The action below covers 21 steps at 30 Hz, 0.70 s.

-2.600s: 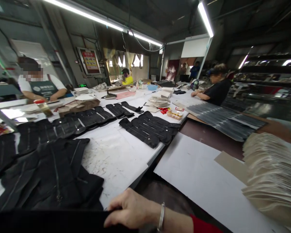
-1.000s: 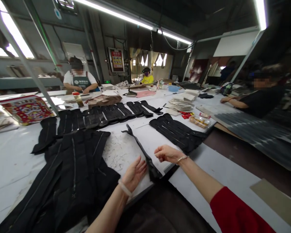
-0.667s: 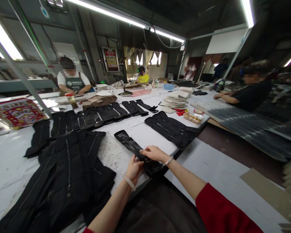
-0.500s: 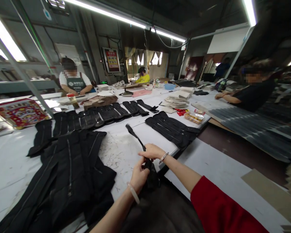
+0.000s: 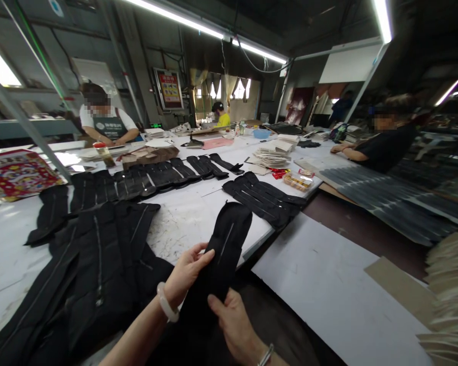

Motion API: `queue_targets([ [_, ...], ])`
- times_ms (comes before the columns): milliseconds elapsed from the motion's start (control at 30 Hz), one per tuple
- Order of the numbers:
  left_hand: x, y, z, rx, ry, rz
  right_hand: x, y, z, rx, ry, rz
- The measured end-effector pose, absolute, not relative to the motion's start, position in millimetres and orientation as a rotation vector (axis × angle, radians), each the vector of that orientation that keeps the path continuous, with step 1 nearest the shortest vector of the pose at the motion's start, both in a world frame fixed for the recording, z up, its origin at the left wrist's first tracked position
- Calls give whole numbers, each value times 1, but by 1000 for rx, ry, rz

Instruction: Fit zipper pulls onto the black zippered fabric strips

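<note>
I hold one long black zippered piece [image 5: 224, 244] up flat in front of me, its pale zip line facing me. My left hand [image 5: 183, 273] grips its left edge with thumb and fingers. My right hand [image 5: 231, 320] pinches its lower end from below. Both hands hover over the near edge of the white worktable [image 5: 191, 218]. A heap of similar black zippered pieces [image 5: 95, 264] lies just left of my left hand.
Rows of black pieces [image 5: 152, 175] and a stack [image 5: 263, 198] lie farther along the table. Paper stacks [image 5: 273, 152], a snack box [image 5: 295, 181] and a red printed box [image 5: 17, 173] sit around. Several people work at the far sides. Beige sheets [image 5: 450, 295] pile at right.
The black piece was lying on the table, then twisted edge-on between my hands. Now it is lifted and turned flat toward me, and my right hand has dropped to its lower end.
</note>
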<state>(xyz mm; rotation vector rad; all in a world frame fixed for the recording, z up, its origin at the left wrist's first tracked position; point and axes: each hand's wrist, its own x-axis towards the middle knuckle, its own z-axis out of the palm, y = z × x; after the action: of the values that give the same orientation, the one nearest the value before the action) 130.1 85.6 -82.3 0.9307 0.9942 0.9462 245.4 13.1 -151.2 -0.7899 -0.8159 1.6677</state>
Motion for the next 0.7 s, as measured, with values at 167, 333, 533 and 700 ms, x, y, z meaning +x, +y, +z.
queue_targets([
  [167, 129, 51, -80, 1188, 1036, 824, 248, -19, -170, -610, -901, 1934],
  [333, 117, 15, -92, 1578, 1223, 666, 325, -12, -159, -833, -791, 1687],
  [533, 124, -7, -103, 1785, 1282, 503, 373, 11, -121, -1120, -1401, 1157],
  [700, 127, -15, -108, 1826, 1187, 444, 359, 18, -100, -1105, -1644, 1111],
])
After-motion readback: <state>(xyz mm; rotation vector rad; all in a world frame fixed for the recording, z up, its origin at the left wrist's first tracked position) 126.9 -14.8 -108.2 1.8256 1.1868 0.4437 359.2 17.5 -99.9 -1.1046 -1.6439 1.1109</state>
